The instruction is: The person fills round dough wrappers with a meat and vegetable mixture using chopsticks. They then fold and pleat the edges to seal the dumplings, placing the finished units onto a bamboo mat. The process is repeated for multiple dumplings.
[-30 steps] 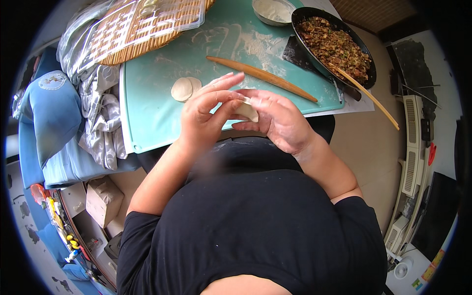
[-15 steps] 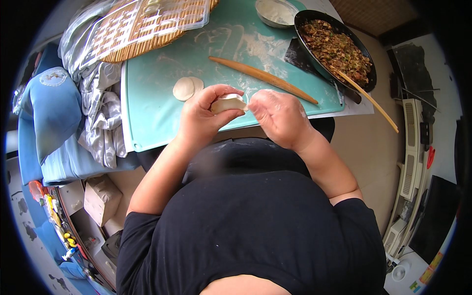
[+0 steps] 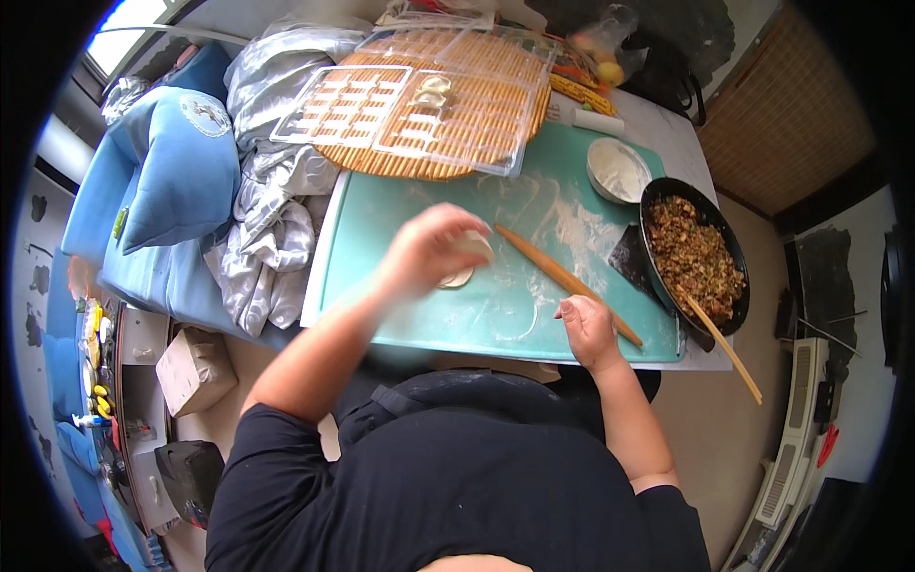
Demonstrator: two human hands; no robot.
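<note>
Since a second ago the hands have parted: left hand (image 3: 434, 250) carries a dumpling (image 3: 474, 245) pinched over the mat (image 3: 400, 286), right hand (image 3: 588, 329) rests curled, empty; the blurred reach risks dropping it.

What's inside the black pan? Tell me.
The black pan holds chopped brown-and-green filling, with a wooden stick resting in it. The pan's bottom is covered by the filling.

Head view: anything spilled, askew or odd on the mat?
Only flour dusted across the teal mat near the rolling pin. The long stick in the filling pan overhangs its rim. Nothing looks damaged.
</note>
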